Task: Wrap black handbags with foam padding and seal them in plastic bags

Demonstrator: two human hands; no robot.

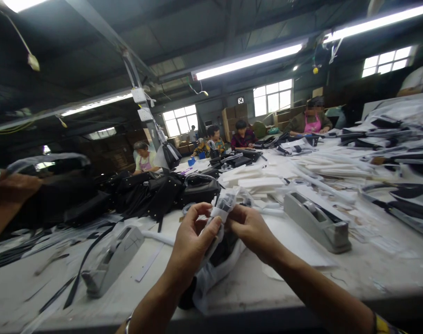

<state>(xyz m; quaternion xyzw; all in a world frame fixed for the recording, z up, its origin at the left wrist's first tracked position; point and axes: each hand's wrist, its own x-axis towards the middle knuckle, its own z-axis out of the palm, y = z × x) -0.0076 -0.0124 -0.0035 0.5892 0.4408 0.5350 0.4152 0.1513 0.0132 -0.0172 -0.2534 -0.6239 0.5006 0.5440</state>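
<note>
In the middle of the head view, both hands are on a black strap-like bundle (227,200) wrapped in clear plastic with a white band around it. My left hand (193,236) closes on the bundle from the left, its thumb pressed on the white band. From the right, my right hand (251,227) pinches the far side, its fingertips partly hidden behind the wrapping. Below the hands, a black piece in cloudy plastic (214,280) hangs down to the table's front edge. I cannot tell whether it joins the bundle.
A grey tape dispenser (317,222) stands at right, another tape dispenser (110,262) at left. Black bags (148,192) pile up behind. White foam sheets (263,181) and plastic-wrapped pieces (399,130) cover the table's right. Another person's hand (18,188) is at far left; several people sit farther back.
</note>
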